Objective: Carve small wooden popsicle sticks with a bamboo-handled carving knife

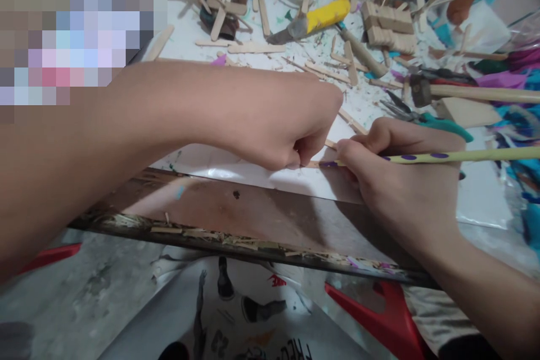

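- Hands close together above a white work surface (261,177); your left hand (312,118) comes in with its fingers curled under, and your right hand (400,185) lies palm inward opposite.
- Your right thumb and forefinger pinch a yellow-green rod (481,154) with purple spots; it lies across the hand, its far end running out at the right edge.
- Your left fingertips are pressed together on a pale wooden end (311,164), in line with the rod. Whether it is the rod's own tip or a separate piece, you cannot tell.
- The work looks like close fingertip handling in mid-step; judging by the pose, it calls for a light, steady grip and both ends kept in line.
- Beyond your hands lie loose craft sticks, a yellow-handled blade (329,14), a stacked bundle of sticks (388,28), a hammer (422,90) and a teal-handled cutting tool (447,124) just past your right hand.
- Nearest you, a brown table edge (206,208) ends in a rim littered with wood shavings (236,239).
- Below are a grey floor (101,275), red chair parts (375,315) and a printed shirt (257,315). Upper left is pixelated.
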